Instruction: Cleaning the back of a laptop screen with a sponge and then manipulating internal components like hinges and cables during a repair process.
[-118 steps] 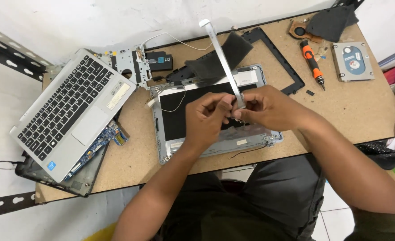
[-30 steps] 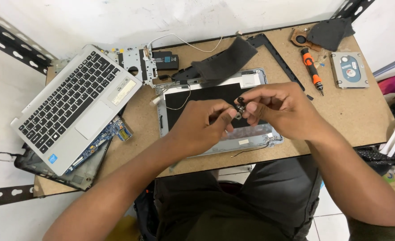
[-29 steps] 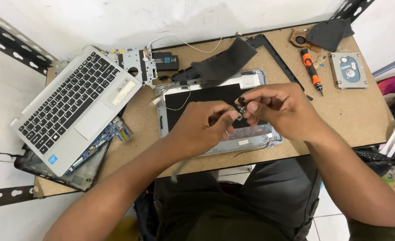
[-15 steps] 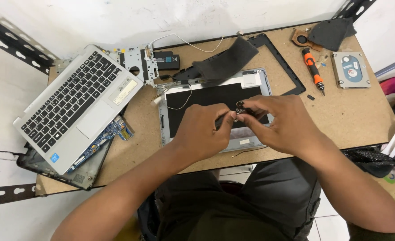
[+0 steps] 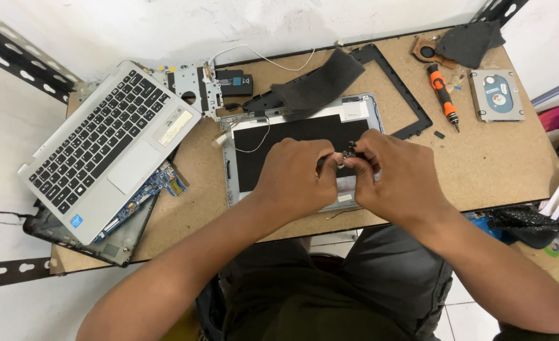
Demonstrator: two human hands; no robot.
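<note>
Both hands meet over the opened laptop lid (image 5: 304,129), which lies flat at the middle of the chipboard bench (image 5: 500,164). The left hand (image 5: 295,177) and right hand (image 5: 396,177) pinch a small dark metal part (image 5: 347,153) between their fingertips, possibly a hinge piece, though it is too small to tell. The step looks like working this part loose; the next move calls for a firm, careful grip. A keyboard deck (image 5: 106,145), an orange screwdriver (image 5: 442,95) and a hard drive (image 5: 496,95) lie around, against a white wall (image 5: 166,25).
</note>
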